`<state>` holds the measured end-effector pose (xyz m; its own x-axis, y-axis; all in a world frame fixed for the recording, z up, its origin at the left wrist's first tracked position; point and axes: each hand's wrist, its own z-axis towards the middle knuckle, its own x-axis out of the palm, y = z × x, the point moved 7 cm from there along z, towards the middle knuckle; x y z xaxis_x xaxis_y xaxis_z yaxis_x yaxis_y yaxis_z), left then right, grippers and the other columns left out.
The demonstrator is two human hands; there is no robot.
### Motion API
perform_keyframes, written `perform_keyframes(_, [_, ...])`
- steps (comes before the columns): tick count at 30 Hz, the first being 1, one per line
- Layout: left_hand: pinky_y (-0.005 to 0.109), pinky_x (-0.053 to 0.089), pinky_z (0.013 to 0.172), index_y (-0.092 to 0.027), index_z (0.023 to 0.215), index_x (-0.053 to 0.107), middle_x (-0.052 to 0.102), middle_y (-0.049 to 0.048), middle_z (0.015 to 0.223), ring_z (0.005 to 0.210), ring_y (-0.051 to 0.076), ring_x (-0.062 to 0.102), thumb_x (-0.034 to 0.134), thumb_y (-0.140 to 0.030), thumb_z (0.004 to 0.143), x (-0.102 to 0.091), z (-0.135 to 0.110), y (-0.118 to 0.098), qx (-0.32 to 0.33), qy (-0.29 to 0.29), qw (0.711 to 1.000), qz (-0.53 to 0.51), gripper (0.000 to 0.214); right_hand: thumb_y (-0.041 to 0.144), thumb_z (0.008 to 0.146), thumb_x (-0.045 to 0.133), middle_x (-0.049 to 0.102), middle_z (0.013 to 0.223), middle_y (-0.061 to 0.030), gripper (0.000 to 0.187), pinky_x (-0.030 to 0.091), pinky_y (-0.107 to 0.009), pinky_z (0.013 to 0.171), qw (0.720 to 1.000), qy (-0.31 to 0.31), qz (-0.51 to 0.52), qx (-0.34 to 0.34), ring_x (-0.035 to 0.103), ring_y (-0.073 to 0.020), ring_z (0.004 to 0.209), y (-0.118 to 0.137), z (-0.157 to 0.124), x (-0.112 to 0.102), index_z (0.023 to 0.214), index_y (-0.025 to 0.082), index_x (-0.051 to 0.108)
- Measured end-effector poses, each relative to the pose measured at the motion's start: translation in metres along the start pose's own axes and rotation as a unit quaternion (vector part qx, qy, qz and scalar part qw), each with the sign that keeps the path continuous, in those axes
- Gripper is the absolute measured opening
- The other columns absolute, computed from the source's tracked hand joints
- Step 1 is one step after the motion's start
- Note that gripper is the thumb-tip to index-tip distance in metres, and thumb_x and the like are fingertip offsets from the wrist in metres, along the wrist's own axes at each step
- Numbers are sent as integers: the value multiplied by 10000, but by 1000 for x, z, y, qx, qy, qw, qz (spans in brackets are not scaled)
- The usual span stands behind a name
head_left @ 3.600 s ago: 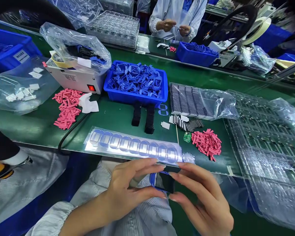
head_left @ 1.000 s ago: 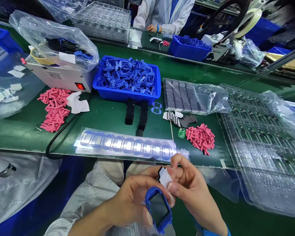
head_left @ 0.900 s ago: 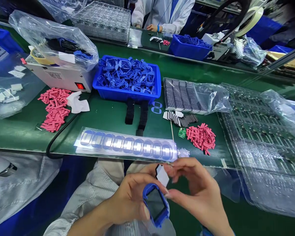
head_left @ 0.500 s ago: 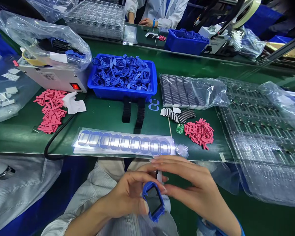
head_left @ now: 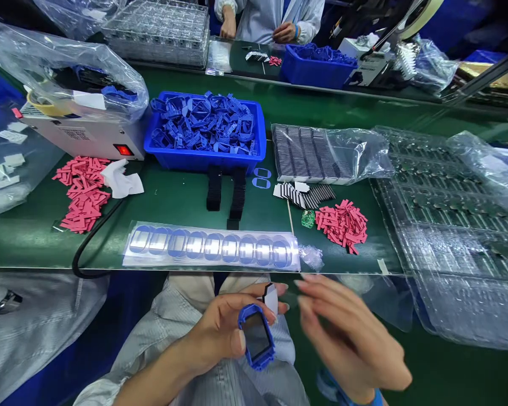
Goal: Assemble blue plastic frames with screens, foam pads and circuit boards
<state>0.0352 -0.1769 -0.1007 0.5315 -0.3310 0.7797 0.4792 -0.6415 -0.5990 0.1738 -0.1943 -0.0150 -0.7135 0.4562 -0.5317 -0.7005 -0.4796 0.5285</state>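
Observation:
My left hand (head_left: pixel 220 332) is closed round a small blue frame (head_left: pixel 256 338) with a dark panel set in it, held over my lap below the table edge. A small white-and-black piece (head_left: pixel 270 296) sticks up behind the frame at the left fingertips. My right hand (head_left: pixel 347 338) hovers just right of the frame, fingers spread and holding nothing, slightly blurred. On the table edge above lies a clear strip (head_left: pixel 211 248) carrying several blue-rimmed oval pieces.
A blue bin (head_left: pixel 203 160) of blue frames stands mid-table, two black stacks (head_left: pixel 226 192) in front of it. Pink strips lie in heaps at left (head_left: pixel 82 192) and right (head_left: pixel 342 225). Clear trays (head_left: pixel 452 225) fill the right side. Another person works across the table (head_left: pixel 279 22).
My right hand has let go and drawn back to the right, its fingers spreading. The blue frame stays in my left hand, shifted slightly left. The view has tilted down a little.

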Motion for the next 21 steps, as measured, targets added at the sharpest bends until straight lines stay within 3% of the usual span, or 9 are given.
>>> perform_keyframes(3, [375,400,981,-264,946,757,555,81,1362,1228,324,521,764,-529,642,-6,-2,3,-23,2,1000,-19,403,29,729,687,745,833,-30,200,595,-370,721,987,-123,-67,81,725,-233,820,-44,-18,-19,840,194,677])
perform_keyframes(4, [380,398,986,-261,944,758,546,82,1376,1240,332,511,770,-526,635,-7,-3,2,-24,4,999,-25,407,48,742,687,749,847,-38,183,591,-365,737,984,-117,-112,78,725,-241,849,-54,-24,-18,857,190,683])
perform_keyframes(6, [401,383,1008,-251,940,761,536,92,1390,1228,343,525,785,-514,623,-8,-5,0,-28,5,999,-40,413,90,779,671,757,900,-52,158,580,-346,783,979,-39,-196,42,721,-243,899,-69,-33,-6,905,183,688])
perform_keyframes(9, [432,349,1040,-227,932,762,540,122,1385,1226,353,529,787,-494,632,-7,-8,-3,-32,0,998,-62,402,102,803,651,753,975,-57,177,533,-383,906,969,48,-244,0,703,-250,960,-71,-45,10,956,182,688])
perform_keyframes(12, [446,261,1090,-210,913,764,578,142,1345,1299,360,448,779,-501,638,-6,-10,-6,-17,3,998,-59,401,90,808,631,753,949,-69,167,527,-396,910,985,16,-163,48,696,-253,977,-51,-45,4,936,177,694])
perform_keyframes(15, [482,204,1106,-217,886,768,621,136,1292,1355,370,359,758,-521,648,-6,-12,-9,9,11,999,-51,386,148,852,586,742,810,-47,108,588,-272,693,978,-18,47,201,721,-183,767,-31,-41,6,828,192,682])
perform_keyframes(16, [495,206,1104,-223,879,770,636,127,1269,1368,372,335,752,-523,651,-6,-12,-11,20,15,999,-49,377,204,872,573,733,750,-36,123,588,-239,611,957,3,134,258,715,-165,681,-24,-41,16,794,196,668])
perform_keyframes(18, [502,224,1098,-234,855,778,668,111,1208,1382,369,304,754,-529,637,-5,-16,-16,44,29,998,-30,367,336,879,574,710,652,-24,200,570,-207,501,881,58,307,356,693,-150,557,-9,-43,46,747,199,636])
perform_keyframes(21, [505,356,1011,-238,795,789,662,115,1215,1288,401,436,768,-561,581,-11,-25,-23,52,22,998,2,388,492,810,633,694,615,-17,292,555,-196,463,713,119,511,465,687,-148,521,14,-52,92,751,207,613])
